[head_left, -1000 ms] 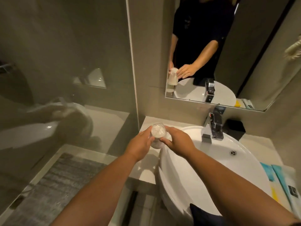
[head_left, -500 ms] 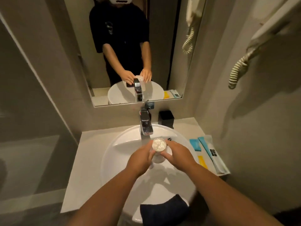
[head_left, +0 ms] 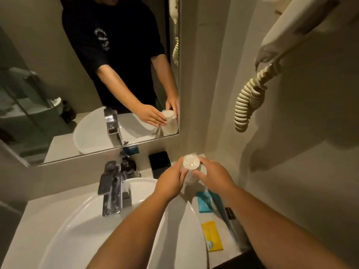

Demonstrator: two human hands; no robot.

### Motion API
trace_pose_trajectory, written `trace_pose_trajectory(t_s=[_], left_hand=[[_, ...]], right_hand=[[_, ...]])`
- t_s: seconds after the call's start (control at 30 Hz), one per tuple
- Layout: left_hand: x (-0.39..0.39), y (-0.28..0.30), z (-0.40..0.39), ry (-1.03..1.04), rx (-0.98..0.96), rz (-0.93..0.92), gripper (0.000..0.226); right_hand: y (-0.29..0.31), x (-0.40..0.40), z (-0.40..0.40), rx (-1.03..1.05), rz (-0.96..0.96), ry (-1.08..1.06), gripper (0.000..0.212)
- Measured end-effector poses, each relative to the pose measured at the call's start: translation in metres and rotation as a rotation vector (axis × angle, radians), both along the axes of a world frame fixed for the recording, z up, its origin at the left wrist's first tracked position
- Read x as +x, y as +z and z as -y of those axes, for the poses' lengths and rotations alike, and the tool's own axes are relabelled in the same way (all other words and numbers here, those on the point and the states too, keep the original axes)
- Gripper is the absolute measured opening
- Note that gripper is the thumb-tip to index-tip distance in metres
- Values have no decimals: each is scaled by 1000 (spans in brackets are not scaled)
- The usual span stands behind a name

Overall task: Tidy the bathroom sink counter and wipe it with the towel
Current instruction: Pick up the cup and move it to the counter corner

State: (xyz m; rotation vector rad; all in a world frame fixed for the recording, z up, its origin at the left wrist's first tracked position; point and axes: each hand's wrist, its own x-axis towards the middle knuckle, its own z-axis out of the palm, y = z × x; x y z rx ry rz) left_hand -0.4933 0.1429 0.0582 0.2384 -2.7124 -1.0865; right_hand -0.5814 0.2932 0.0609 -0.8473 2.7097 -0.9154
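A clear glass cup [head_left: 191,164] wrapped in plastic film is held upright between both hands above the back right corner of the counter [head_left: 215,222]. My left hand [head_left: 171,181] grips its left side and my right hand [head_left: 214,176] grips its right side. The white round sink basin [head_left: 77,228] fills the middle of the counter. No towel shows in this frame.
A chrome tap [head_left: 111,189] stands behind the basin with a dark pump bottle [head_left: 129,165] beside it. A black box [head_left: 159,160] sits at the back. Teal packets [head_left: 206,200] and a yellow packet [head_left: 211,236] lie on the right. A coiled cord [head_left: 250,101] hangs on the wall.
Both hands have carried the cup from the counter's left side, across the basin, to the back right corner. The view has swung right with them.
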Motion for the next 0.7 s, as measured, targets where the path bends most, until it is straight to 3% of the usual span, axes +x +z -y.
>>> trace_pose_trajectory(t_s=[0.3, 0.5, 0.7], left_hand=[[-99, -75, 15, 18, 74, 45, 38], [-110, -105, 21, 15, 85, 127, 38], [-111, -100, 21, 3, 102, 165, 40]], right_hand=[[-70, -82, 25, -35, 68, -91, 47], [-99, -93, 28, -21, 81, -78, 54], [-103, -95, 29, -34, 91, -84, 52]])
